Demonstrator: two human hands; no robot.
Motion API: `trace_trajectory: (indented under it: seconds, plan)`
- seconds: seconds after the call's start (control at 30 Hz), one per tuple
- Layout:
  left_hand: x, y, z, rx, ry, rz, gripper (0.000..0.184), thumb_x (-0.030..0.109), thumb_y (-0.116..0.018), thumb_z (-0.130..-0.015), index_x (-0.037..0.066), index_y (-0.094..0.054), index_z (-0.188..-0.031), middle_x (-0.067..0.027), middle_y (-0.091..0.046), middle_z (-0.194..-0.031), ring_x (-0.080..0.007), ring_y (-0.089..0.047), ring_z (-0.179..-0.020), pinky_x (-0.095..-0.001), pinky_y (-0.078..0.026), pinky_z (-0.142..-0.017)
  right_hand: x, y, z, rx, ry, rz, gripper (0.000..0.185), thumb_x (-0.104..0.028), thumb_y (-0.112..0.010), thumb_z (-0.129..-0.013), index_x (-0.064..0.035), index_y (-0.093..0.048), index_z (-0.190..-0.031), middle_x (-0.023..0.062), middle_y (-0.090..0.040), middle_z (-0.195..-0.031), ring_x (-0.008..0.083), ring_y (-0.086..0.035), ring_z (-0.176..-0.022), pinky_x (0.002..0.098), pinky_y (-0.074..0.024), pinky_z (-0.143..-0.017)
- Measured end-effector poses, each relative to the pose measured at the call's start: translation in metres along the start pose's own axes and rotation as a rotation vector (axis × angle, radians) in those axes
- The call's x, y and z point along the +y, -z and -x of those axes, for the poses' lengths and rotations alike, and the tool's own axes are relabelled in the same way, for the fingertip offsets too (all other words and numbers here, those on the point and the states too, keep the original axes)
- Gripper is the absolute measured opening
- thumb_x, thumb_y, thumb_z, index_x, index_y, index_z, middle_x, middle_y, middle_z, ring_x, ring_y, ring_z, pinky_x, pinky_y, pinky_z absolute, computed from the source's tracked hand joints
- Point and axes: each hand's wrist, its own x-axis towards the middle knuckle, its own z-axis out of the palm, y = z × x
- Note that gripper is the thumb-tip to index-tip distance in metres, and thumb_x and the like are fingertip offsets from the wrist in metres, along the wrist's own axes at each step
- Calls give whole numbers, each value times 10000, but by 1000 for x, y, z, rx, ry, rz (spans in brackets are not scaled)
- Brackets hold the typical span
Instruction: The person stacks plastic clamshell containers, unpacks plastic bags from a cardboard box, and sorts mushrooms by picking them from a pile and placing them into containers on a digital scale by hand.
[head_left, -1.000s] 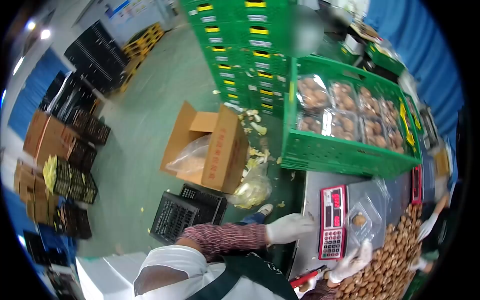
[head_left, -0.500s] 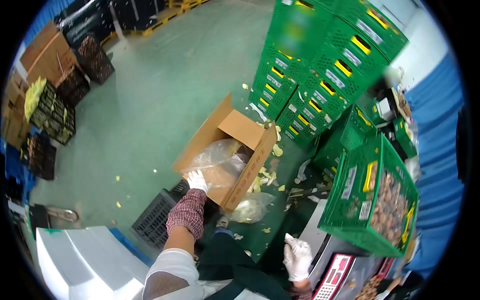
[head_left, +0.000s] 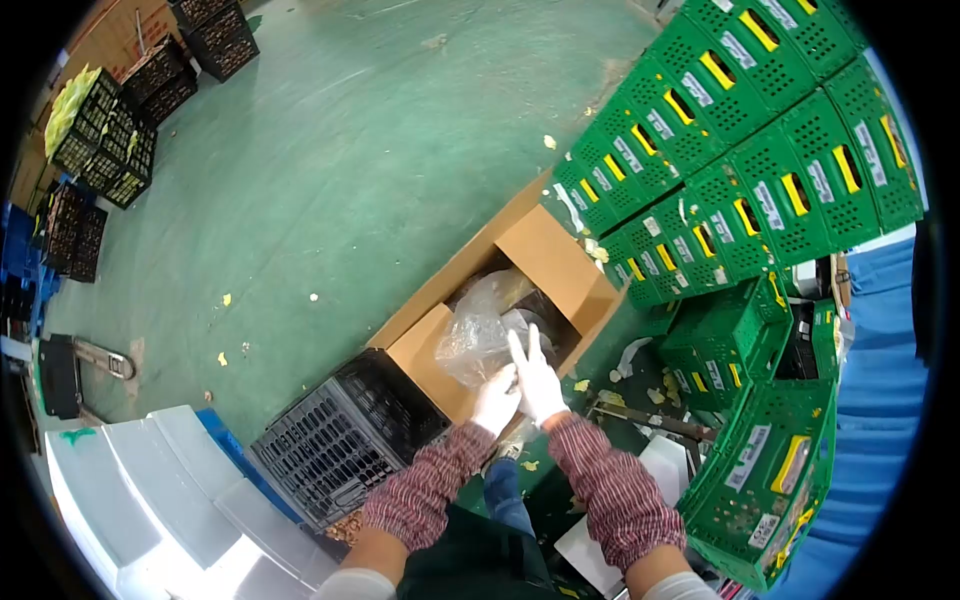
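Both of my hands wear white gloves and meet above an open cardboard box (head_left: 420,317). My left hand (head_left: 496,402) has its fingers drawn together against the palm side of the other hand; whatever they pinch, if anything, is hidden. Two fingers of my right hand (head_left: 538,382) stretch forward, spread slightly apart, over a crumpled clear plastic bag (head_left: 470,335). The bag lies inside the box, and its contents are hard to make out. Checked sleeve covers show on both forearms.
Beside the box at lower left stands a black plastic crate (head_left: 325,455). Stacked green crates (head_left: 740,150) rise at right, with another green crate (head_left: 740,470) nearer. White boxes (head_left: 160,500) sit at lower left. Leafy scraps (head_left: 597,250) litter the green floor.
My left hand has left the bag at the box's near edge. My right hand has come in from the lower right, and the two now meet over the box. The view has shifted.
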Motion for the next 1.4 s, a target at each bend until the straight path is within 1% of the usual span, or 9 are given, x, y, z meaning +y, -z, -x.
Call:
trace_trajectory:
  seconds: [0.13,0.2,0.47,0.7,0.9,1.13,1.23,1.33,1.4]
  plan:
    - [-13,69,30,538,-302,-275,333,-140,-501,-672,28,-681,-897,-94,-660,-906,-204,-644,-844,-294,-518,-800,8,-57,-71,-168,455,188,795,37,-472,-793,-419,-304,-1422,261,-255,-1464,355,-652,-880,394,-561,-762]
    - [-43,96,41,602,-192,-227,323,-151,-490,-672,33,-669,-868,-95,-659,-892,-221,-648,-832,-308,-525,-771,26,-95,-94,-298,603,437,445,-43,-494,-811,-170,-566,-1232,193,-586,-1155,292,-666,-806,364,-554,-675]
    - [-92,59,-78,196,-458,-944,372,257,-517,-866,32,-621,-1143,-172,-599,-1178,-316,-513,-1166,-434,-281,-1095,211,-119,-77,-865,-499,804,266,-172,-567,-848,-137,-694,-1079,55,-659,-1103,246,-638,-956,486,-490,-655]
    - [-60,41,-67,46,-535,-1089,269,277,-552,-845,72,-646,-991,-84,-654,-1000,-242,-582,-993,-427,-377,-968,175,-95,-63,-869,-447,661,254,-142,-543,-855,-77,-708,-1038,134,-649,-1148,309,-641,-1012,510,-517,-693]
    - [-10,106,62,217,-434,-1092,159,164,-711,-670,148,-568,-604,-6,-486,-583,-188,-533,-678,-365,-403,-821,43,-129,-158,-321,425,385,202,-105,-545,-786,-47,-714,-881,162,-688,-835,303,-680,-791,403,-541,-684]
    - [-12,112,90,252,-176,-1134,61,261,-682,-750,201,-672,-747,35,-547,-666,-152,-562,-727,-367,-361,-924,112,-345,-246,228,-535,-310,307,-195,-418,-947,-113,-714,-936,136,-693,-911,322,-664,-823,404,-513,-803]
    - [-13,112,99,226,-152,-1077,198,205,-674,-815,129,-677,-997,3,-631,-826,-146,-586,-734,-360,-425,-859,141,-264,-217,-597,-184,363,316,-277,-544,-855,-103,-641,-1099,166,-661,-1015,278,-634,-927,384,-490,-825]
    - [-17,110,100,331,-148,-1028,149,223,-704,-763,194,-674,-906,22,-570,-743,-162,-559,-755,-402,-353,-937,160,-185,-177,363,-84,491,386,-294,-513,-856,-11,-583,-1108,157,-676,-945,322,-649,-879,450,-496,-766]
    - [-19,111,102,321,-127,-1027,158,225,-704,-766,191,-675,-917,24,-574,-750,-160,-561,-768,-399,-360,-933,238,-214,-174,-150,-199,768,387,-286,-482,-856,38,-605,-1028,163,-682,-753,331,-668,-677,442,-494,-547]
